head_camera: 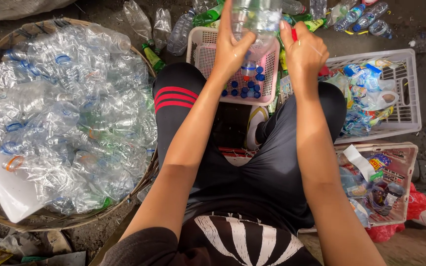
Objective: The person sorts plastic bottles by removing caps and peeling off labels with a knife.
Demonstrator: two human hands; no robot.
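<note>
My left hand (231, 45) grips a clear plastic bottle (255, 19) held neck-down over a pink basket (200, 54) that holds several blue bottle caps (248, 86). Just right of the bottle, my right hand (302, 49) is closed on a small red-handled tool (295, 33) whose blade touches the bottle's side. Both arms reach forward over my knees in black trousers.
A wide woven basket (149, 172) full of crushed clear bottles fills the left, with a white jug (1, 184) at its edge. A white crate (410, 103) of torn labels and a pink crate (405, 167) of scraps stand at the right. Loose bottles (366, 17) lie ahead.
</note>
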